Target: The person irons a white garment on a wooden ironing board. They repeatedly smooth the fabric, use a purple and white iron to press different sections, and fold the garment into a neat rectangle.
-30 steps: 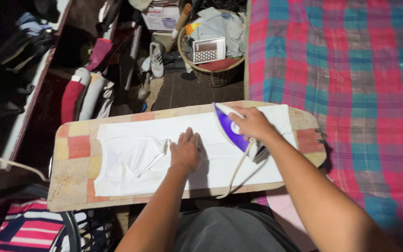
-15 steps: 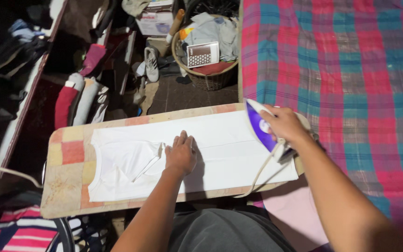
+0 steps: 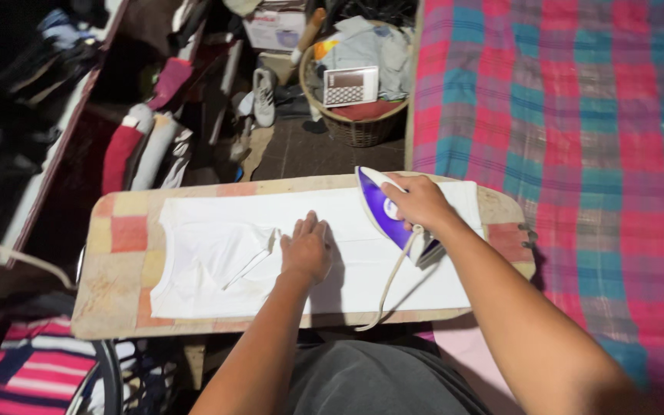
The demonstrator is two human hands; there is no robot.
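Note:
A white garment [image 3: 217, 253] lies spread on a patchwork-covered ironing board [image 3: 117, 230]. My left hand [image 3: 307, 247] presses flat on the cloth near its middle, fingers together, beside a folded flap. My right hand [image 3: 418, 201] grips the handle of a purple and white iron [image 3: 382, 209] that rests on the right part of the garment. The iron's pale cord [image 3: 387, 280] hangs down over the board's near edge.
A bed with a pink, teal and red checked cover [image 3: 578, 115] lies to the right. A wicker basket [image 3: 359, 127] of clothes stands beyond the board. Rolled clothes [image 3: 136, 150] and a shoe [image 3: 263, 96] sit at the back left. A striped cloth [image 3: 28, 369] lies at lower left.
The iron slid right to the board's end half a second ago, then came back left onto the garment. My left hand stayed pressed on the cloth.

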